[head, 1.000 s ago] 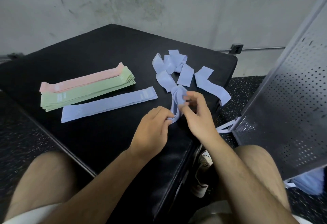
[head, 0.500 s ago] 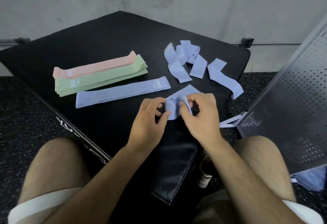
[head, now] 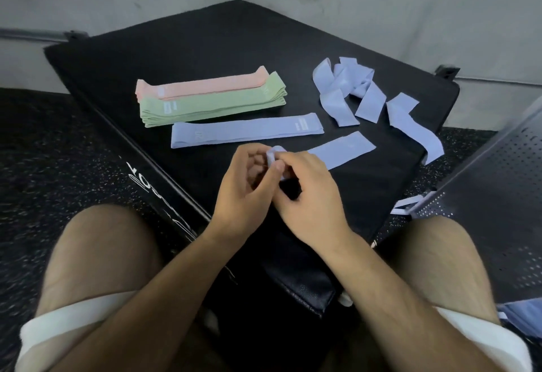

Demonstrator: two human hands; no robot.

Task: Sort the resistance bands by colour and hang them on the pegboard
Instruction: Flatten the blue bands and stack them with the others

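Left hand (head: 242,179): fingers curled, pinching the near end of a blue resistance band (head: 341,148).
Right hand (head: 309,195): touching the left hand, thumb and fingers pinching the same bunched end.
Held band: its far half lies flat on the black padded platform (head: 205,40), angled away to the right.
Doing it well: probably pull the twist out, flatten the loop edge to edge, then lay it squarely on the flat blue band (head: 246,132) just beyond, ends aligned.
Sorted piles: a green stack (head: 211,106) and a pink stack (head: 202,85) lie side by side beyond that band.
Unsorted: a tangle of blue bands (head: 346,90) to the far right, and one loose blue band (head: 410,125) drooping over the platform's edge.
Pegboard (head: 498,195): grey perforated panel at the right; I see no band hung on it.
Writing: small white labels on the bands, and white lettering (head: 137,178) on the platform's side, all too blurred to read.
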